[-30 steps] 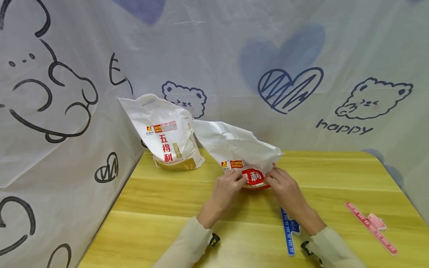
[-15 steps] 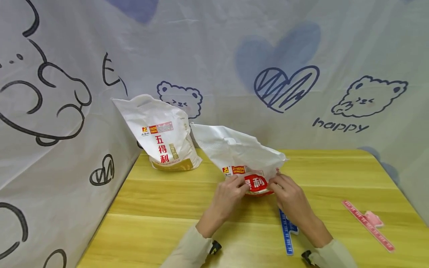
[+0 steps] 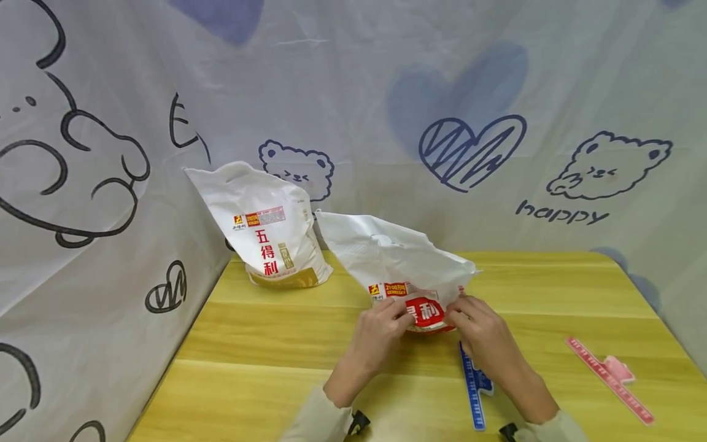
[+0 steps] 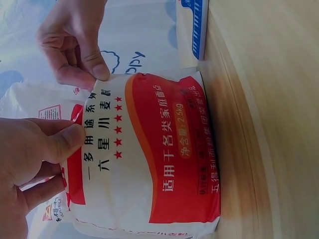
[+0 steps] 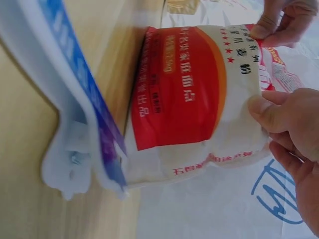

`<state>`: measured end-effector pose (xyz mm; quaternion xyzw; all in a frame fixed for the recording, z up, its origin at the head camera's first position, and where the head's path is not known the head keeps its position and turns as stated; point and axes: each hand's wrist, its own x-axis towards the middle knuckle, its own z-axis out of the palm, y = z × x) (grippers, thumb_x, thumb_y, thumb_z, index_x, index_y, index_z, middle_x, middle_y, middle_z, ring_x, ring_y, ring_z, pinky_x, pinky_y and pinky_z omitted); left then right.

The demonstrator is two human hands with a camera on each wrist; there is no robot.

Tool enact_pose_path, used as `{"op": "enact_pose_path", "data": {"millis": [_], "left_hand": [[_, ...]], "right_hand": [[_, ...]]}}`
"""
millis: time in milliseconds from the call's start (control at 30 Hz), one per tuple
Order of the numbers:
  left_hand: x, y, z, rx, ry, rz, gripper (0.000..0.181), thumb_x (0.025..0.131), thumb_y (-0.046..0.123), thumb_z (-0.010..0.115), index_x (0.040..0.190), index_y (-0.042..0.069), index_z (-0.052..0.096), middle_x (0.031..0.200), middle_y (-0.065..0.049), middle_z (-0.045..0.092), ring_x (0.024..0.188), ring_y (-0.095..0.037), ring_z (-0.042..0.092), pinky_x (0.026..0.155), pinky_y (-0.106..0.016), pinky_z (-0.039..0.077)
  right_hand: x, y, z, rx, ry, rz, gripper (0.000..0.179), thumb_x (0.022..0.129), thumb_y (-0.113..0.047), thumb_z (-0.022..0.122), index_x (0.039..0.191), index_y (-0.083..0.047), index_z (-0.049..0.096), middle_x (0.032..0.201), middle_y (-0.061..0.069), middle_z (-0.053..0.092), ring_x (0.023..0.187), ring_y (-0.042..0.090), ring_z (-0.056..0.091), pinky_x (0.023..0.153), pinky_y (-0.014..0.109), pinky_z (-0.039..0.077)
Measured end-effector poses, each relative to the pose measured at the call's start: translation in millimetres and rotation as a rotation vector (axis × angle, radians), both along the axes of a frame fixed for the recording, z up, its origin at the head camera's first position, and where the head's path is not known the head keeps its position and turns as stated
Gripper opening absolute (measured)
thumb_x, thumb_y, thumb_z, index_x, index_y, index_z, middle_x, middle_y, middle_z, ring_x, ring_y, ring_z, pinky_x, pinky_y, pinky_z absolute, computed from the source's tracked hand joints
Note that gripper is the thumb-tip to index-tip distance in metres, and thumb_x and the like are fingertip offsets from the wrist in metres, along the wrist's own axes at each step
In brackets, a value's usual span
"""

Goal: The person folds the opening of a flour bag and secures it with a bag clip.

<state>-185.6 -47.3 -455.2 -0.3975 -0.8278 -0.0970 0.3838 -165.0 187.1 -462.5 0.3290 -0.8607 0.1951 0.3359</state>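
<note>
A white flour bag (image 3: 386, 252) with a red panel stands at the middle of the table, its top slack and leaning back. My left hand (image 3: 378, 334) pinches the bag's front at the left, thumb on the near face. At the right, my right hand (image 3: 488, 337) pinches the same front edge. In the left wrist view, the bag's lower front (image 4: 119, 189) shows a crease running between both thumbs, above the stars. The right wrist view has my right hand (image 5: 299, 139) gripping that edge. Both hands hide part of the red label.
A second white flour bag (image 3: 270, 227) with a gold base stands behind at the left. A blue ruler-edged clip (image 3: 471, 393) lies near my right wrist, and a pink one (image 3: 610, 377) farther right. A printed cloth (image 3: 359, 92) backs the table (image 3: 248, 368).
Both hands, still pinching, have shifted slightly right and nearer to me with the bag's front. The bag's slack top has sunk a little lower.
</note>
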Motion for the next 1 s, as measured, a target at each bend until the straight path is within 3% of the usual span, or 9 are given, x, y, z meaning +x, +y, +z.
{"op": "enact_pose_path", "data": {"millis": [167,433,600,767,1000], "left_hand": [[-0.3,0.7,-2.4,0.024,-0.02,-0.025,0.016,0.084,-0.002,0.077,0.084,0.015,0.076,0.096,0.001,0.071,0.089,-0.016,0.067,0.077,-0.026,0.06],[-1.2,-3.2,-1.2,0.044,-0.005,-0.041,0.019,0.079,-0.005,0.076,0.084,0.014,0.076,0.095,0.001,0.071,0.092,-0.016,0.066,0.074,-0.025,0.06],[1.1,-5.6,0.7,0.039,-0.045,-0.042,0.021,0.079,-0.007,0.073,0.085,0.014,0.076,0.095,0.002,0.07,0.093,-0.016,0.066,0.074,-0.026,0.06],[4.0,-9.2,8.6,0.071,-0.091,-0.067,0.025,0.08,-0.009,0.066,0.087,0.013,0.075,0.095,0.002,0.068,0.094,-0.016,0.065,0.073,-0.027,0.06],[0.9,-13.8,21.8,0.173,-0.092,-0.146,0.034,0.074,-0.017,0.063,0.094,0.008,0.076,0.1,-0.002,0.069,0.093,-0.019,0.068,0.081,-0.027,0.059]], "right_hand": [[0.9,2,0.4,0.012,-0.045,-0.005,0.03,0.076,0.012,0.081,0.096,-0.007,0.07,0.11,0.009,0.072,0.104,0.03,0.066,0.09,0.05,0.059],[0.1,-1,5.3,0.034,-0.089,-0.012,0.028,0.078,0.007,0.084,0.098,-0.008,0.07,0.109,0.008,0.071,0.106,0.028,0.066,0.092,0.048,0.058],[1.2,-2,8.8,0.032,-0.107,-0.012,0.029,0.078,0.005,0.085,0.099,-0.01,0.072,0.109,0.006,0.071,0.105,0.025,0.066,0.092,0.046,0.058],[1.2,-2,15.0,-0.019,-0.134,-0.001,0.024,0.081,0.003,0.084,0.099,-0.009,0.073,0.106,0.003,0.069,0.101,0.021,0.065,0.089,0.043,0.059],[3.5,-1,34.1,-0.079,-0.219,-0.033,0.02,0.084,-0.001,0.082,0.101,-0.009,0.075,0.107,0.003,0.07,0.101,0.02,0.066,0.087,0.041,0.06]]}}
